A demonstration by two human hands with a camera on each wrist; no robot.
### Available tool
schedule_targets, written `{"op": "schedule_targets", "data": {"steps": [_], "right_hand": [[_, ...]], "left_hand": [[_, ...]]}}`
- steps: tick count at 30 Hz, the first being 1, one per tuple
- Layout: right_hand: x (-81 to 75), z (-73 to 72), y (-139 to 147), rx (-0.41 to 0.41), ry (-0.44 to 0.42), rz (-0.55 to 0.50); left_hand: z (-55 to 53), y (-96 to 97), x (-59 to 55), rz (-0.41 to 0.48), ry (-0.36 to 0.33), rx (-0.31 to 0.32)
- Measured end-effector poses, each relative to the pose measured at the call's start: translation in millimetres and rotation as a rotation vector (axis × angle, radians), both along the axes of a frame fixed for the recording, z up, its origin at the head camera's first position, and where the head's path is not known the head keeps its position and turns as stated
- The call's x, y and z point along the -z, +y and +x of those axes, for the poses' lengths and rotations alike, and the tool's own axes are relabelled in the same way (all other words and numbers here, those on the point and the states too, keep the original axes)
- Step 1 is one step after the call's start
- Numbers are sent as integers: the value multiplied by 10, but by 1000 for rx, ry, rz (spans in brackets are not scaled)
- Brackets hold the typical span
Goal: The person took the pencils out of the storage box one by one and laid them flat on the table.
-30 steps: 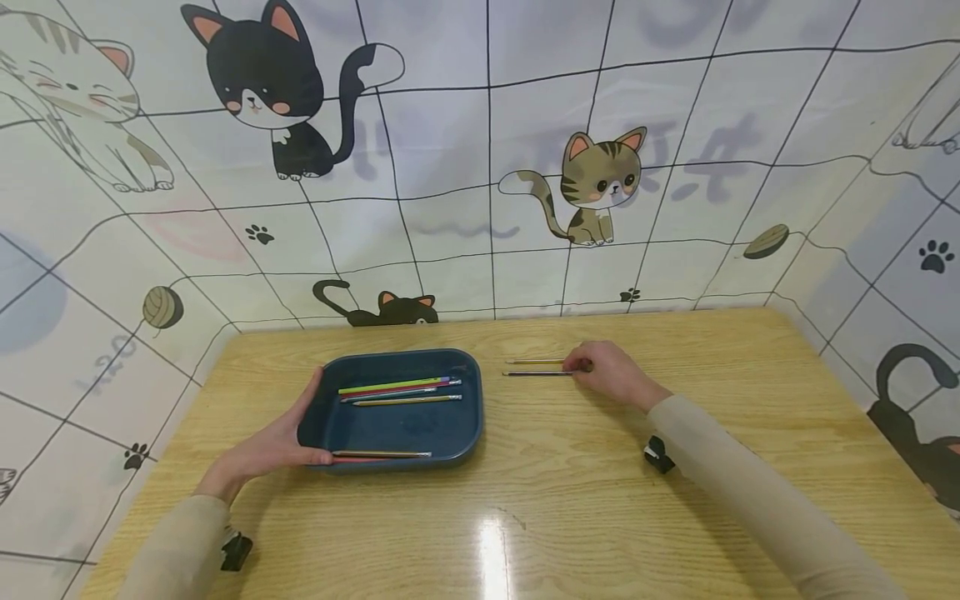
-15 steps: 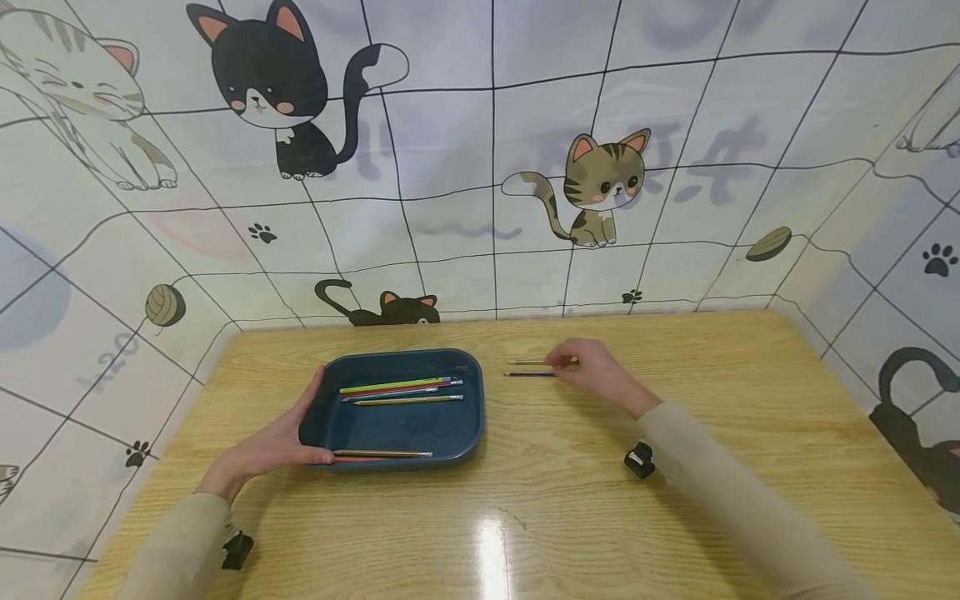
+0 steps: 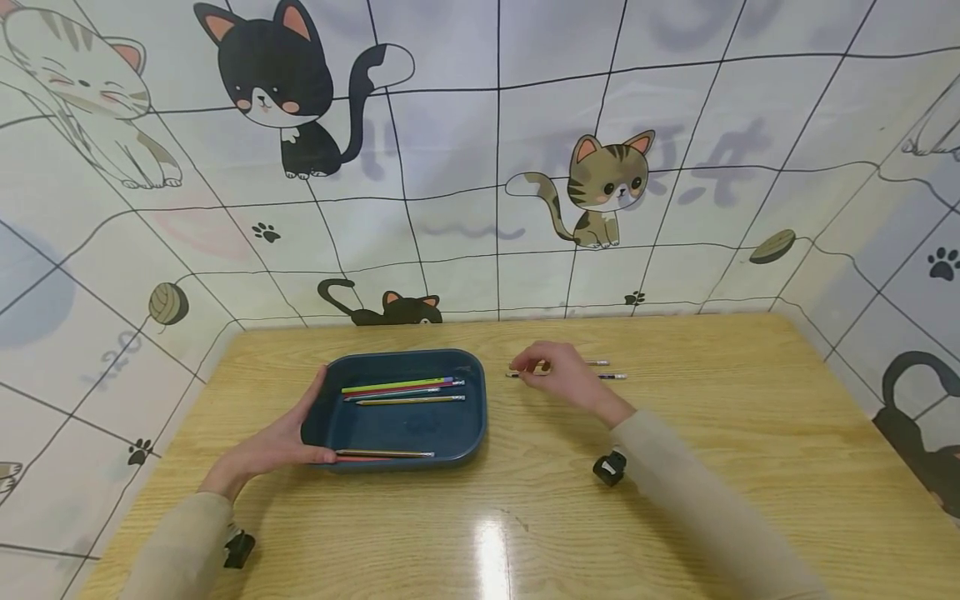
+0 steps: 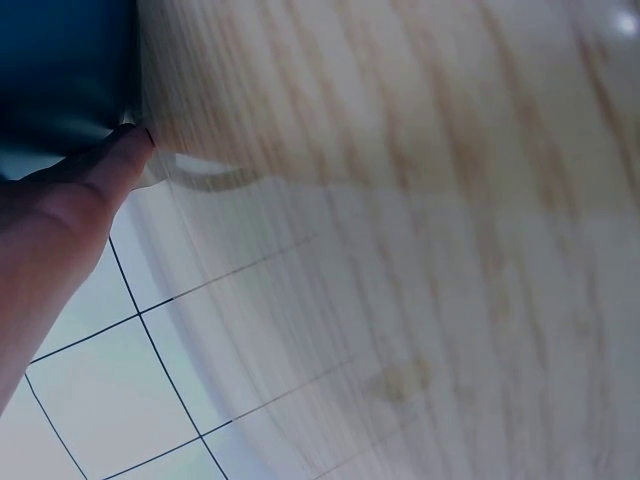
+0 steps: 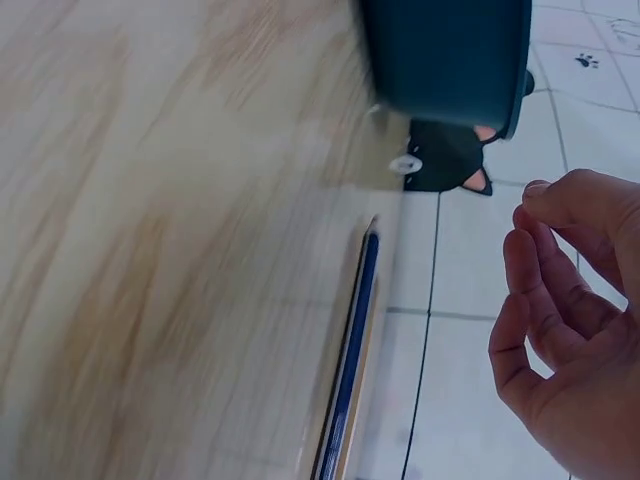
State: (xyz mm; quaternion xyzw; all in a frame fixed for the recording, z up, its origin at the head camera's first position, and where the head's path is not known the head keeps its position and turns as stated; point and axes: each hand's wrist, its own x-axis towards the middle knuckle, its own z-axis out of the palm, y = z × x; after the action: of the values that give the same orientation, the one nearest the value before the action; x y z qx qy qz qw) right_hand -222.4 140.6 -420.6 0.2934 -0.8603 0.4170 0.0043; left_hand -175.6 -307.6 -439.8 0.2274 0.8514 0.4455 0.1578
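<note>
Lying nearly parallel on the counter (image 3: 697, 367), the dark-blue pencil (image 5: 351, 345) and the yellowish pencil (image 3: 597, 362) are probably calling for a light pinch around one shaft. The blue one is showing a sharpened tip. Above them, the right hand (image 3: 558, 375) is hovering, thumb and index tips together, apparently on nothing. Further left, the left hand (image 3: 273, 444) is gripping the tray (image 3: 472, 433) holding more pencils (image 3: 411, 401).

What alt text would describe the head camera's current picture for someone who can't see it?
A person's left hand holds the left end of a dark blue tray of pencils on a wood-grain table, while the right hand partly hides two more pencils lying to the tray's right. Cartoon cats decorate the gridded backdrop.
</note>
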Motion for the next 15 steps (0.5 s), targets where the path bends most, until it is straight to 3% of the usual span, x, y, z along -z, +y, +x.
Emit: {"op": "schedule_targets", "data": {"steps": [15], "right_hand": [[-128,165,-476,-124,-8,-97]], "left_hand": [[2,19,-15,-1,-3,-6]]}}
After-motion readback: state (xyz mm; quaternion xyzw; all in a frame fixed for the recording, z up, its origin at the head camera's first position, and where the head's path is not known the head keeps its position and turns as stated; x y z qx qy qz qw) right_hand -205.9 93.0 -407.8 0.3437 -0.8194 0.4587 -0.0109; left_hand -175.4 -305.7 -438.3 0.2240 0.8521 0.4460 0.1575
